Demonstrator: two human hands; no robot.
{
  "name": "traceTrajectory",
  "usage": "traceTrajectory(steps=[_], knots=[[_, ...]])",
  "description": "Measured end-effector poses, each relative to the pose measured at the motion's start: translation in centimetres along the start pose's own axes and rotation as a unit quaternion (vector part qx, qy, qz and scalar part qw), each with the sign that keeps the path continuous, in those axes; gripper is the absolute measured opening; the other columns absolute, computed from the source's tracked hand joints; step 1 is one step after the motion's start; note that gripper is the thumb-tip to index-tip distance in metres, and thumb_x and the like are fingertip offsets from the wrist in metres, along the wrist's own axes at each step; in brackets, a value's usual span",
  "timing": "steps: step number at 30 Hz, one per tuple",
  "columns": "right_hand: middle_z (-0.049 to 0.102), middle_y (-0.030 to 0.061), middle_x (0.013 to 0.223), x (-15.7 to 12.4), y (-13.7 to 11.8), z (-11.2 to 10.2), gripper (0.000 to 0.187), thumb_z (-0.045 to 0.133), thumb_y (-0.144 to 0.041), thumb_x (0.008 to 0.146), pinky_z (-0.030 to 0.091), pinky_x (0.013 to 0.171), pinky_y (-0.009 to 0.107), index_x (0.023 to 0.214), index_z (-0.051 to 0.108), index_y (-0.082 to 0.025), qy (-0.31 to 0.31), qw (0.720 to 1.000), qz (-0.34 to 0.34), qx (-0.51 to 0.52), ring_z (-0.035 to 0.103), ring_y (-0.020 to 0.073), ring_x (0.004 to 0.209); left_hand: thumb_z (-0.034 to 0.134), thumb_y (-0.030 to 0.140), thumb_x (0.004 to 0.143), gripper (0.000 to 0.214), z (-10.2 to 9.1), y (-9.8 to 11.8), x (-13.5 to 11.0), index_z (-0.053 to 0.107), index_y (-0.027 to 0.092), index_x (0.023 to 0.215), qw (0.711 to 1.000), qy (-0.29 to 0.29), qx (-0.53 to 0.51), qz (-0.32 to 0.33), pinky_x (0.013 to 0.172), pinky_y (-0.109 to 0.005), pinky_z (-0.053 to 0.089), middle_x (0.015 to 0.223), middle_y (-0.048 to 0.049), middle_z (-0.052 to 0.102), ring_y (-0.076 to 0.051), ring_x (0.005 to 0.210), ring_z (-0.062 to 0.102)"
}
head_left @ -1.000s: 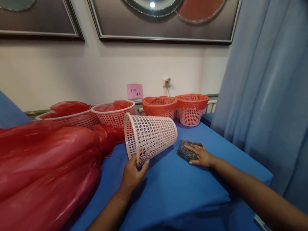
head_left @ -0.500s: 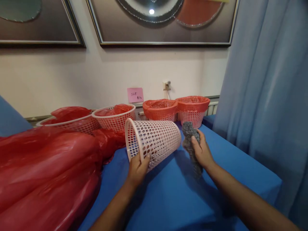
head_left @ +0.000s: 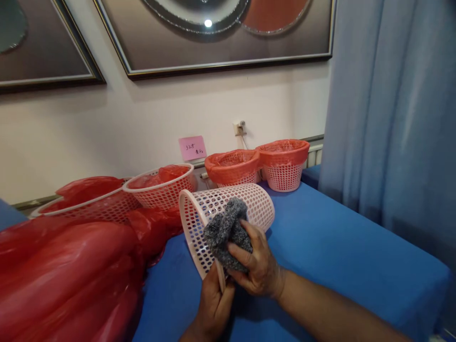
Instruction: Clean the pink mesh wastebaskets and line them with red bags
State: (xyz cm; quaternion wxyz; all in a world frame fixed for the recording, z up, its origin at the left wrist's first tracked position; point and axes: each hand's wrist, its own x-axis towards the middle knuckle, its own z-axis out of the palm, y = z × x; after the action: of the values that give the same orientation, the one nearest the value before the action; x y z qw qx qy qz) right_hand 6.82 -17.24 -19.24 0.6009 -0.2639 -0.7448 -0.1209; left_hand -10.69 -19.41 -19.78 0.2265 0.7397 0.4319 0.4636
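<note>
A pale pink perforated plastic wastebasket (head_left: 261, 204) lies tilted on its side, its mouth facing left, above the blue-covered table. My left hand (head_left: 215, 301) grips its rim at the lower front, thumb on one side and fingers on the other. My right hand (head_left: 258, 261) is closed on a bunched grey cloth (head_left: 228, 232), which rests against the outer wall of the basket just behind the rim. Cloth and fingers cover part of the basket's side.
Two baskets with red liners folded over their rims, one (head_left: 283, 173) right of the other (head_left: 233, 166), stand at the back. Left are a basket (head_left: 160, 190) and another (head_left: 103, 204) with red plastic inside. A red plastic heap (head_left: 71, 270) covers the table's left. A blue curtain (head_left: 384, 118) hangs right.
My right hand has brought the grey cloth leftward from beyond the basket's base onto its side near the rim. My left hand still holds the rim, now lower in view. The view has tilted slightly.
</note>
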Motion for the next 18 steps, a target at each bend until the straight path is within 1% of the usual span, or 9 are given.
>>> traceTrajectory(steps=[4,7,9,10,13,14,15,16,18], knots=[[0.027,0.0073,0.159,-0.6,-0.2,0.3,0.067,0.063,-0.022,0.084,0.055,0.098,0.048,0.147,0.048,-0.041,0.005,1.000,-0.023,0.016,0.055,0.0300,0.128,0.059,0.040,0.089,0.030,0.0,-0.3,0.0,0.079,0.021,0.101,0.999,-0.028,-0.021,0.009,0.083,-0.041,0.063,0.093,-0.0086,0.078,-0.029,0.084,0.073],[0.035,0.0079,0.155,-1.0,1.7,0.4,0.060,0.058,-0.016,0.085,0.054,0.104,0.046,0.142,0.055,-0.037,0.016,0.999,0.029,-0.002,0.052,0.0288,0.133,0.057,0.039,0.093,0.035,0.1,-0.3,-0.1,0.076,0.017,0.112,0.999,-0.013,-0.051,0.002,0.094,-0.042,0.059,0.100,-0.0103,0.078,-0.028,0.093,0.073],[0.041,0.0104,0.151,-1.1,4.6,0.2,0.055,0.055,-0.017,0.088,0.049,0.110,0.048,0.141,0.058,-0.031,0.044,0.987,0.148,-0.034,0.049,0.0286,0.137,0.055,0.038,0.096,0.038,0.2,-0.2,-0.2,0.073,0.016,0.121,0.998,-0.003,-0.058,-0.007,0.104,-0.045,0.054,0.113,-0.0123,0.077,-0.030,0.108,0.071],[0.044,0.0118,0.148,-1.1,6.4,0.0,0.052,0.054,-0.019,0.089,0.047,0.112,0.050,0.140,0.059,-0.028,0.063,0.970,0.230,-0.049,0.049,0.0288,0.137,0.054,0.037,0.097,0.039,0.2,-0.2,-0.2,0.071,0.016,0.125,0.998,-0.001,-0.058,-0.011,0.107,-0.046,0.052,0.118,-0.0129,0.076,-0.030,0.114,0.069],[0.057,0.0158,0.134,-1.2,11.4,-0.6,0.050,0.056,-0.026,0.087,0.045,0.112,0.055,0.136,0.063,-0.021,0.105,0.886,0.448,-0.057,0.057,0.0314,0.128,0.054,0.035,0.098,0.039,0.2,-0.2,-0.2,0.071,0.016,0.127,0.998,-0.015,-0.053,-0.004,0.109,-0.047,0.051,0.125,-0.0133,0.074,-0.031,0.118,0.068],[0.060,0.0165,0.130,-1.2,12.3,-0.8,0.050,0.057,-0.027,0.086,0.045,0.111,0.056,0.135,0.064,-0.019,0.110,0.863,0.491,-0.052,0.059,0.0322,0.125,0.054,0.035,0.097,0.039,0.2,-0.2,-0.2,0.071,0.017,0.127,0.999,-0.019,-0.049,0.000,0.109,-0.048,0.051,0.125,-0.0132,0.074,-0.031,0.118,0.068],[0.061,0.0170,0.128,-1.3,12.7,-0.8,0.051,0.057,-0.028,0.086,0.045,0.111,0.057,0.135,0.064,-0.018,0.110,0.851,0.512,-0.047,0.060,0.0328,0.124,0.054,0.034,0.097,0.039,0.2,-0.3,-0.1,0.071,0.017,0.128,0.999,-0.022,-0.045,0.004,0.109,-0.048,0.051,0.125,-0.0132,0.074,-0.031,0.118,0.068],[0.061,0.0175,0.128,-1.2,12.5,-0.8,0.051,0.057,-0.028,0.086,0.045,0.111,0.057,0.136,0.063,-0.017,0.107,0.855,0.506,-0.043,0.059,0.0329,0.125,0.054,0.033,0.097,0.039,0.1,-0.3,0.0,0.071,0.017,0.128,0.999,-0.025,-0.041,0.007,0.109,-0.048,0.051,0.125,-0.0132,0.074,-0.032,0.119,0.068],[0.055,0.0182,0.138,-1.2,10.3,-0.5,0.050,0.055,-0.028,0.090,0.044,0.113,0.055,0.139,0.060,-0.018,0.087,0.903,0.419,-0.035,0.055,0.0319,0.132,0.055,0.032,0.096,0.040,0.1,-0.4,0.2,0.070,0.016,0.130,0.999,-0.029,-0.037,0.010,0.110,-0.049,0.050,0.127,-0.0131,0.074,-0.032,0.121,0.067]])
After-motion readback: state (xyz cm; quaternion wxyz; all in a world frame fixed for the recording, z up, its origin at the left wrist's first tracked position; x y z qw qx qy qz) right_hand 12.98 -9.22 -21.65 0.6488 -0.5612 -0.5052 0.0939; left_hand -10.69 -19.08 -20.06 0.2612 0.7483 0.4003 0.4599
